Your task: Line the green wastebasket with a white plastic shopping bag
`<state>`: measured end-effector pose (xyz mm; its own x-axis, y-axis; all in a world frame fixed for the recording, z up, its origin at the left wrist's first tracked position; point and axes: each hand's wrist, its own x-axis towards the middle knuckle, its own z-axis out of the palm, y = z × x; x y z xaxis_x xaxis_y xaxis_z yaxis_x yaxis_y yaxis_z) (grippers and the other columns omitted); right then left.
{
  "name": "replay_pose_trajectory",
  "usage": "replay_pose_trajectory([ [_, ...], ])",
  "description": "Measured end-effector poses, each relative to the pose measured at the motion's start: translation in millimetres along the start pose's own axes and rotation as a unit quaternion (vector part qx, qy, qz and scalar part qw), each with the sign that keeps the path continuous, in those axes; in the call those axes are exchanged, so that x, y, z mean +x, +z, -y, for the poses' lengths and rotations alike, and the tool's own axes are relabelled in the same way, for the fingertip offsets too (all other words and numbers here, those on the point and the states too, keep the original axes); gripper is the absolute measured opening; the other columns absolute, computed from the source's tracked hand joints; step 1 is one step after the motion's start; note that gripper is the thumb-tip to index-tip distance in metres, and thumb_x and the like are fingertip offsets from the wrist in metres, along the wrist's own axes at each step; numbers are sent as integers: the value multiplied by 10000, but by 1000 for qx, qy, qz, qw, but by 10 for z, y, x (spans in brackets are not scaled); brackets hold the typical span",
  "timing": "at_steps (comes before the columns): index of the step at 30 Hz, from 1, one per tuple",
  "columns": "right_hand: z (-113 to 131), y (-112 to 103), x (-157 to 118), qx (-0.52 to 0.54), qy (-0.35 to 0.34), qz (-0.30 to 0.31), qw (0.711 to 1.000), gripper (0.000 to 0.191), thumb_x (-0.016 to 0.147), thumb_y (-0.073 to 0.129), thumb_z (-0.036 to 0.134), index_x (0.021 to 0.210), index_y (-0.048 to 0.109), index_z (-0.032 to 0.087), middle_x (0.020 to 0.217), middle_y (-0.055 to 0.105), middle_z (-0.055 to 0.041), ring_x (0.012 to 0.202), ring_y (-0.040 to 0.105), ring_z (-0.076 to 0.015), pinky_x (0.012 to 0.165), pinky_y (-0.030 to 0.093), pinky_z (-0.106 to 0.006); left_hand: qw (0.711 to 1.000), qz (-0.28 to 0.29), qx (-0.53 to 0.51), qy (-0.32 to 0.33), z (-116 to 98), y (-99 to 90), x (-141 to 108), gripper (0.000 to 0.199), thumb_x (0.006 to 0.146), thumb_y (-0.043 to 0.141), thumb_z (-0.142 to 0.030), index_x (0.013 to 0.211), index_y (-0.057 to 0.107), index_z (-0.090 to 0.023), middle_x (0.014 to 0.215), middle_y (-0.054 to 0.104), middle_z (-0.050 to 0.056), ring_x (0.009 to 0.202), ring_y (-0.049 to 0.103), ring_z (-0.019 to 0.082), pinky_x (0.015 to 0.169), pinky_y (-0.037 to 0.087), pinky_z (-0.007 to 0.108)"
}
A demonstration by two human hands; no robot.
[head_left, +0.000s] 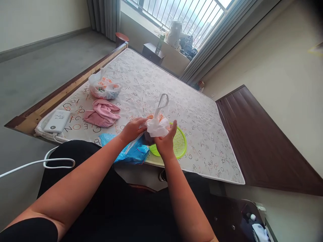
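Note:
Between my hands is a white plastic bag [158,127] with orange print, its handle loop standing up. My left hand [133,129] is closed on the bag's left side. My right hand [166,143] supports it from the right and below, thumb pointing up. Something dark shows under the bag; I cannot make out what it is. Beneath my right hand, a lime-green mesh basket [180,143] rests on the mattress. A crumpled blue plastic bag [136,151] lies at the mattress edge, below my left hand.
The lettered mattress [202,124] bears a pink cloth [103,113], another filled plastic bag [104,87] and a white power bank [57,121] with a white cable [59,161]. A dark headboard [262,141] stands at right. A nightstand [153,53] is beyond the bed.

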<state>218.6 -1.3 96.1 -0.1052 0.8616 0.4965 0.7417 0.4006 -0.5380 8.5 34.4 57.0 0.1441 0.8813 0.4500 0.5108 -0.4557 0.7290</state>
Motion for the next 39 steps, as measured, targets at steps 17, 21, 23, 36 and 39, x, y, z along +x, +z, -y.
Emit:
replay_pose_trajectory([
  [17,-507,-309,420,-4,177,-87,980,168,950,435,337,853,510,222,737,533,13,691,457,-168,695,394,-294,978,-147,98,-110,275,-217,146,277,997,550,-370,925,733,-175,954,733,107,943,665,255,880,499,360],
  [21,-615,-423,521,28,227,-14,973,226,909,478,381,990,565,189,908,634,-59,839,561,-201,792,470,-333,944,-261,9,-204,445,-408,221,248,987,556,-361,911,690,-167,856,696,57,835,615,196,818,475,304],
  [23,-509,-361,524,2,150,11,989,408,864,505,316,1237,559,160,1232,634,-152,1149,575,-263,987,469,-418,943,-273,-22,-191,442,-408,234,243,987,561,-372,929,684,-170,852,682,48,835,603,184,821,472,291],
  [36,-214,-50,791,57,164,-58,983,387,1024,410,494,937,626,185,847,676,-52,828,614,-190,793,505,-307,910,-355,-74,-203,500,-492,203,230,964,612,-394,887,661,-184,798,636,33,780,552,176,767,466,302],
  [39,-204,-65,768,138,202,-77,967,405,1022,368,496,1071,602,169,1001,686,-78,928,638,-189,854,523,-318,865,-379,-154,-292,640,-454,218,244,976,591,-358,805,583,-184,629,467,-30,607,405,126,610,377,286],
])
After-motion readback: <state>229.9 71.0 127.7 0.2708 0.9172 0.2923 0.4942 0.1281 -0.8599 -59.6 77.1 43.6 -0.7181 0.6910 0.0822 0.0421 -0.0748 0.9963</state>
